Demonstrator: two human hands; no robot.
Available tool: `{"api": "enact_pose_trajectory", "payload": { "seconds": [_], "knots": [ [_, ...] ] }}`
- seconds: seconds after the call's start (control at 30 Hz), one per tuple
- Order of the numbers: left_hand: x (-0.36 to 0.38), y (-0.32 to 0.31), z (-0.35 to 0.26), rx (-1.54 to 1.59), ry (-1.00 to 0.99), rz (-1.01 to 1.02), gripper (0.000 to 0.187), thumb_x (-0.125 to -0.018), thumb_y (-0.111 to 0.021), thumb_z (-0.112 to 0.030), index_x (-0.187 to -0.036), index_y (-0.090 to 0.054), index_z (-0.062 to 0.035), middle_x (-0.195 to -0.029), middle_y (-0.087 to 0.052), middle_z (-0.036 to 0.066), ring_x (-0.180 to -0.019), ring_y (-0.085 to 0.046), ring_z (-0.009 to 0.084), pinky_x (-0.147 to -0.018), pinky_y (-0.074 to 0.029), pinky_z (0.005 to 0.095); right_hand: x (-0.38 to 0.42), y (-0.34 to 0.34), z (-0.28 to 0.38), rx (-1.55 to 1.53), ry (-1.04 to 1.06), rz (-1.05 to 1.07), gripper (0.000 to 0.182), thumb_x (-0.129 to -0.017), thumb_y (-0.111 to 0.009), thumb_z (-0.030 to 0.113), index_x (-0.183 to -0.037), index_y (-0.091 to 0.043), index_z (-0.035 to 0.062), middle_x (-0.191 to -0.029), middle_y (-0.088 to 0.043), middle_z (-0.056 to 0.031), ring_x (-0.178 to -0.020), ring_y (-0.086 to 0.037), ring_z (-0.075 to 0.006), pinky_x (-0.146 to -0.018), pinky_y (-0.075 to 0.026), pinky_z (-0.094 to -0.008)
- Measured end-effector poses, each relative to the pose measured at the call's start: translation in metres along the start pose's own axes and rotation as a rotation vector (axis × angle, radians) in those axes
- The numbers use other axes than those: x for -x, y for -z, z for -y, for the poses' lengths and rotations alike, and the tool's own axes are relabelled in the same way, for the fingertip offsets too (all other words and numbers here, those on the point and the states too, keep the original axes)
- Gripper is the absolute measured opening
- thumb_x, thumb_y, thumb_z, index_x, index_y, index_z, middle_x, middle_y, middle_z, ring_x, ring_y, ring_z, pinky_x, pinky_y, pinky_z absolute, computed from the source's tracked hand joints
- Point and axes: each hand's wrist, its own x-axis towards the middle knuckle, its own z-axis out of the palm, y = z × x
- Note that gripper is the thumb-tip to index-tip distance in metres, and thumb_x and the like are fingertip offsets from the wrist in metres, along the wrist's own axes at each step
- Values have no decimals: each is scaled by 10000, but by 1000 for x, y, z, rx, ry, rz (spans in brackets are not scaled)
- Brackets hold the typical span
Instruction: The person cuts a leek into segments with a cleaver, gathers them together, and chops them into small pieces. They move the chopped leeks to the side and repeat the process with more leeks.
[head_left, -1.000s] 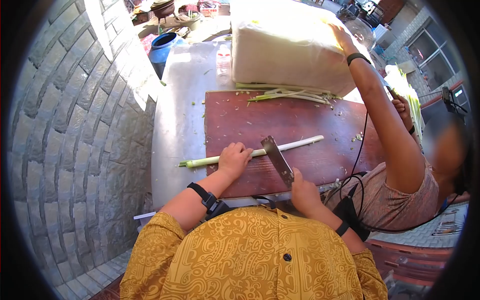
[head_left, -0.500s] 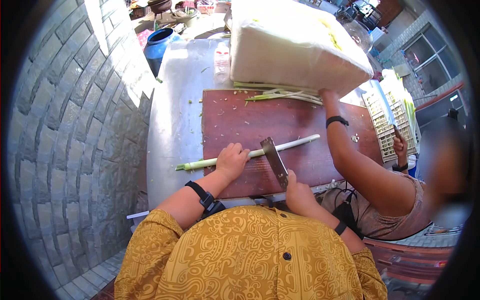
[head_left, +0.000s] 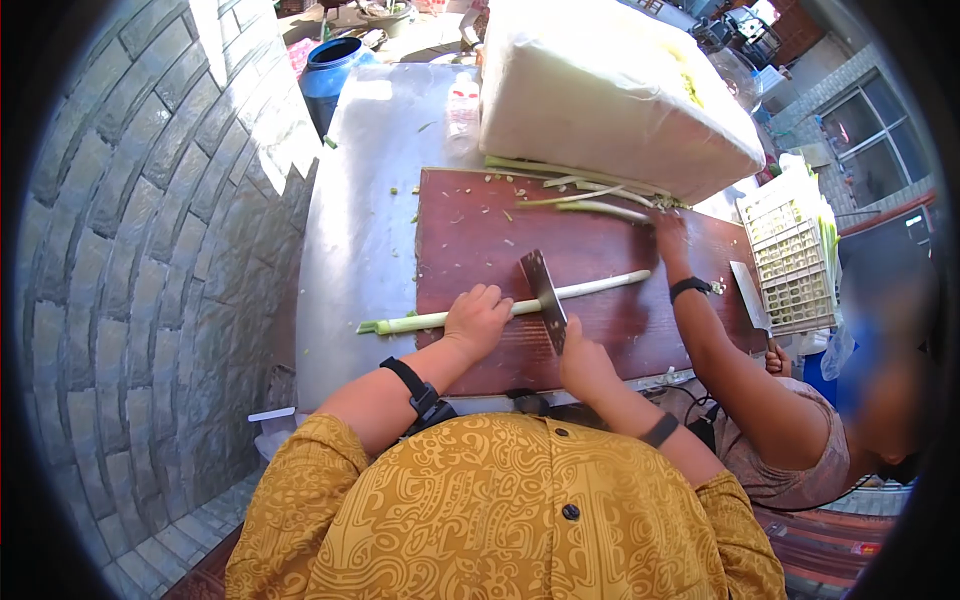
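Observation:
A long white-and-green leek (head_left: 605, 285) lies across the dark red board (head_left: 465, 240). My left hand (head_left: 478, 322) is closed over the leek, left of its middle, with the fingers wrapped round it. In my right hand (head_left: 590, 362) is the handle of a cleaver (head_left: 543, 296). Its dark blade stands crosswise on the stalk, just right of my left fingers. Farther back, a co-worker's hand (head_left: 672, 238) is at the root end of another leek stalk (head_left: 605, 208); the fingertips are partly hidden.
A large white padded box (head_left: 610, 120) stands behind the board, with more stalks along its base. The co-worker's other hand holds a knife (head_left: 748, 292) at the right, near a cream plastic crate (head_left: 790, 270). A plastic bottle (head_left: 462, 115) stands back left; a brick wall (head_left: 150, 250) borders the left.
The co-worker's near hand has drawn a leek stalk away from the box toward the board, and their knife has lowered. My hands and the cleaver keep nearly the same place on the leek.

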Motion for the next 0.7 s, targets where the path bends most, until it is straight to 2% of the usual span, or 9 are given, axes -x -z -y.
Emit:
{"api": "enact_pose_trajectory", "payload": {
  "seconds": [0.17, 0.37, 0.47, 0.5, 0.63, 0.7],
  "knots": [
    [2, 11, -1, 18, -19, 48, 228, -752, -673, -193, -968, -652, -123, -847, -526, 27, -831, -534, 222, -674, -452, 354, -27, -4, 5, -48, -18, -110, 574, -804, -489, 63, -1314, -264, -71, -793, -632, -290, -745, -628, -457, -695, -494, -536],
    [-7, 16, 20, 34, -49, 113, 266, -766, -664, -155, -1028, -650, -111, -889, -563, 58, -846, -549, 255, -727, -475, 374, -19, -16, -19, -333, -14, -227, 500, -857, -469, 100, -1316, -296, 0, -782, -613, -312, -751, -596, -498, -699, -466, -563],
    [-35, 34, 29, 22, 3, 65, 254, -782, -650, -146, -1031, -647, -99, -875, -565, 70, -826, -551, 277, -736, -475, 390, 11, -6, -27, -449, -41, -310, 484, -872, -480, 112, -1318, -313, 28, -826, -612, -314, -779, -578, -515, -715, -450, -570],
    [-46, 37, 31, 25, -7, 52, 235, -812, -630, -170, -1042, -638, -121, -885, -556, 74, -840, -548, 287, -743, -482, 385, 22, -3, -32, -498, -46, -334, 484, -869, -484, 105, -1317, -317, 28, -843, -613, -310, -791, -576, -514, -719, -449, -568],
    [-99, 30, 18, 34, -92, 32, 253, -800, -645, -159, -1050, -633, -117, -917, -567, 64, -889, -555, 274, -760, -485, 383, 59, 0, -58, -694, -94, -389, 481, -866, -487, 79, -1319, -333, 31, -904, -617, -295, -835, -571, -508, -740, -447, -551],
    [-123, 13, 2, 76, -129, 27, 269, -780, -659, -130, -1047, -644, -99, -890, -568, 74, -867, -556, 279, -763, -473, 383, 78, -9, -72, -731, -112, -418, 475, -868, -481, 69, -1319, -338, 32, -882, -622, -273, -806, -586, -481, -718, -461, -524]
  ]
}}
